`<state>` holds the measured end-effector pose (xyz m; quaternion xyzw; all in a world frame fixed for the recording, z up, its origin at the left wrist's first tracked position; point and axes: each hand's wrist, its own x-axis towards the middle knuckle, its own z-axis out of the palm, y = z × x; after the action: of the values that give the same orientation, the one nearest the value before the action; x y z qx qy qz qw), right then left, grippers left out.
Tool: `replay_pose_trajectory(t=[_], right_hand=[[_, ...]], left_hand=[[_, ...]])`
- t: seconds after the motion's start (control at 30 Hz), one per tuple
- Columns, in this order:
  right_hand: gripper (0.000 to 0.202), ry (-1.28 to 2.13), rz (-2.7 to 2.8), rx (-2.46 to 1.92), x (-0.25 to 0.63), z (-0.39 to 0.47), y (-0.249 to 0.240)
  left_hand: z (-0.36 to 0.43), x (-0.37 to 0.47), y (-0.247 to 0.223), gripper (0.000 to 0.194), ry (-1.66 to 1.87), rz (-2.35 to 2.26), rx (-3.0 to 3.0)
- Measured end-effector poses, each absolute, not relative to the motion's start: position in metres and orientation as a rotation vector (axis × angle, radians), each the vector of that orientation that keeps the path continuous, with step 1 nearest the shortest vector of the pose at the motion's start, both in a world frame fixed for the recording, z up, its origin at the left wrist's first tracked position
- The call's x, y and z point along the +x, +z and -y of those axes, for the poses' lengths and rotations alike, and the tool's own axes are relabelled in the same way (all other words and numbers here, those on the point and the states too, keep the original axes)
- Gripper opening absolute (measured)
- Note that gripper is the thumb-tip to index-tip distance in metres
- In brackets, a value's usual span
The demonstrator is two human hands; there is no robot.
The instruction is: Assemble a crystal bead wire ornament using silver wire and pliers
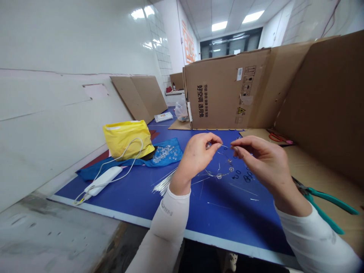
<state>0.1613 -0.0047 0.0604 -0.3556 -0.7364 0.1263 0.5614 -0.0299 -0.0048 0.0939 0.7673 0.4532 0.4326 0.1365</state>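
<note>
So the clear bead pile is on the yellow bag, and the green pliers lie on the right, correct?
No, the head view shows the clear bead pile on the blue cloth; the green pliers do lie on the right.

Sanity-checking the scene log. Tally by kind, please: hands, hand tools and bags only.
Hands: 2 (left hand, right hand)
Pliers: 1 (teal-handled pliers)
Scissors: 1 (red-handled scissors)
Bags: 2 (yellow bag, clear plastic bag)
Total: 6
</note>
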Motion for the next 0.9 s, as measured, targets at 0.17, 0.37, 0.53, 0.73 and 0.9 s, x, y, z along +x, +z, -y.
replay_pose_trajectory(t=[0.17,0.37,0.53,0.73,0.9], right_hand=[[0.014,0.171,1.757,-0.77,0.165,0.008,0.065],[0.01,0.306,1.749,-0.739,0.167,0.008,0.07],[0.013,0.348,1.769,-0.689,0.166,0.009,0.071],[0.011,0.497,1.697,-0.652,0.162,0.005,0.067],[0.012,0.581,1.659,-0.785,0.167,0.002,0.065]], left_hand=[[0.005,-0.028,0.096,0.017,1.245,-1.187,2.37],[0.005,-0.028,0.096,0.013,1.194,-1.073,2.323],[0.007,-0.026,0.098,0.006,1.175,-1.006,2.226],[0.007,-0.021,0.097,0.008,1.168,-1.042,2.282],[0.007,-0.018,0.093,0.005,1.129,-1.177,2.355]])
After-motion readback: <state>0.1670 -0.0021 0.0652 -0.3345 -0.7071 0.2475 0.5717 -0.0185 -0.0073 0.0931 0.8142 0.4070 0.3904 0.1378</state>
